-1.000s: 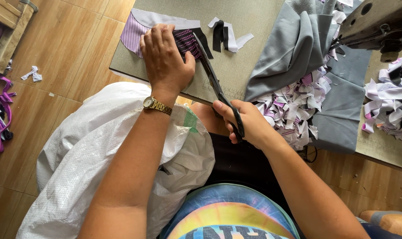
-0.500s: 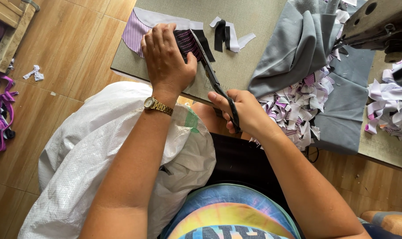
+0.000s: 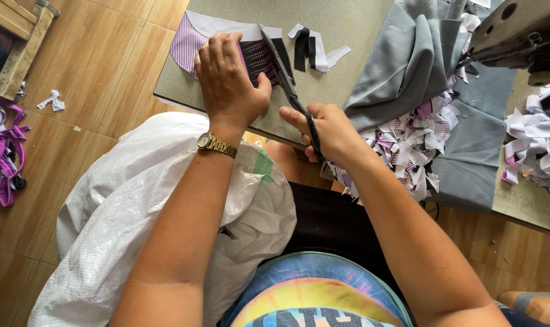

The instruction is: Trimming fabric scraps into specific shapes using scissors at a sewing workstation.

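Note:
My left hand (image 3: 229, 82) lies flat on a purple-and-white striped fabric piece (image 3: 189, 43) at the near edge of the table, pinning it down. A gold wristwatch (image 3: 217, 145) is on that wrist. My right hand (image 3: 326, 130) grips the black handles of a pair of scissors (image 3: 285, 75). The blades point away from me and run along the right side of the fabric, next to my left thumb. The dark patterned part of the fabric shows between my thumb and the blades.
A big white woven sack (image 3: 135, 224) sits by my lap. Grey cloth (image 3: 408, 66) and a heap of striped fabric scraps (image 3: 408, 139) lie right of the scissors. A sewing machine (image 3: 517, 33) stands at the top right. Black and white strips (image 3: 314, 51) lie on the table (image 3: 347, 24).
My right hand has pushed the scissors forward along the fabric edge, away from me. My left hand stays pressed on the fabric.

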